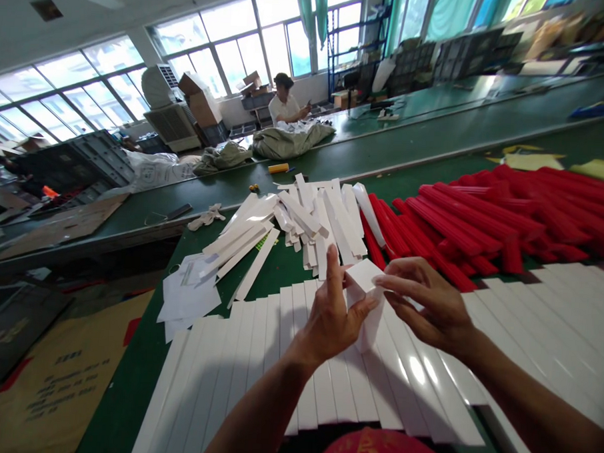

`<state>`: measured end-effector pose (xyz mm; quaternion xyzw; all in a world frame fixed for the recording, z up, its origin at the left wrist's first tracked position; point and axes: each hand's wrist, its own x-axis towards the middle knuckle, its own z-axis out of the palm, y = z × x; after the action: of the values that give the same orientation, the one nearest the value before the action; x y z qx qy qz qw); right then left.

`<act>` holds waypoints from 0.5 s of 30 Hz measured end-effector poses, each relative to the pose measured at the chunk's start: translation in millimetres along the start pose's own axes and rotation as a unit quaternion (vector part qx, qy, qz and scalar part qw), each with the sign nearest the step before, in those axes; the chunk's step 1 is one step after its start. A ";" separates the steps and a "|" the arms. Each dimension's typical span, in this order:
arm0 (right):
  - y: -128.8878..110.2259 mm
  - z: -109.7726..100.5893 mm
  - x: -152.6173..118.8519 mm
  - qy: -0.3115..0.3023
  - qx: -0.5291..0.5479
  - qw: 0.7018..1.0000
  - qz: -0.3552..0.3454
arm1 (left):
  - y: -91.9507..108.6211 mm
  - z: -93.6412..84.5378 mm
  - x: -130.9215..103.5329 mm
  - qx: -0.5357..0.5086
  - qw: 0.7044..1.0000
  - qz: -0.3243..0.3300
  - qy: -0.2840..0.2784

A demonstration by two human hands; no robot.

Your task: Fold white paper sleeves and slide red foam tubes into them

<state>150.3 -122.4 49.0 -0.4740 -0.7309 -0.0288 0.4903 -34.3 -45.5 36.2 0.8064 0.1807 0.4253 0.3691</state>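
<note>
Dead centre of the action, one white box (364, 274) stands roughly upright above the counter (127, 392), its squarish end facing up. At eight o'clock of it, the left hand (328, 321) grips its side between thumb and fingers, index finger pointing upward; at three o'clock the right hand (431, 302) has its fingers loosely bent, fingertips at the top edge, and whether they pinch it I cannot tell. Progress? That upper end looks covered, so this piece seems well along, though its lower end is hidden. Beneath it, sweeping from eight round to three o'clock, lies a row of long white pieces (257, 345), side by side: clearly over a dozen, overlapping too much for an exact count, and how finished they are isn't clear. Out at eleven o'clock sits a jumbled heap of white strips (302, 220), dozens by the look of it; at two, a big stack of red lengths (462, 227), again too tangled to number. A few loose papers (189, 292) lie at nine. Farther off at eleven: one yellow roll (278, 168) and, beyond, one seated person (284, 105).
</note>
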 end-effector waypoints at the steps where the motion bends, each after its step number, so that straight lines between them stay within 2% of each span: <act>1: 2.3 -1.0 1.0 -0.007 -0.011 1.000 -0.013 | 0.0 -0.2 0.0 0.000 1.000 0.000 -0.002; 5: 7.0 -5.9 7.1 -0.030 -0.038 0.998 -0.047 | 0.8 -0.6 1.3 -0.003 1.000 -0.009 0.002; 9: 5.0 -8.5 18.1 -0.084 -0.062 0.991 -0.081 | 1.4 -2.6 4.5 0.000 1.000 -0.004 -0.003; 15: -0.7 2.2 20.5 -0.107 -0.050 0.991 -0.056 | -2.8 -5.0 2.0 -0.008 1.000 -0.024 0.011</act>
<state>146.8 -108.1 63.4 -0.4569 -0.8020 -0.0419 0.3824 -37.2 -40.3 37.0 0.7943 0.2006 0.4261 0.3837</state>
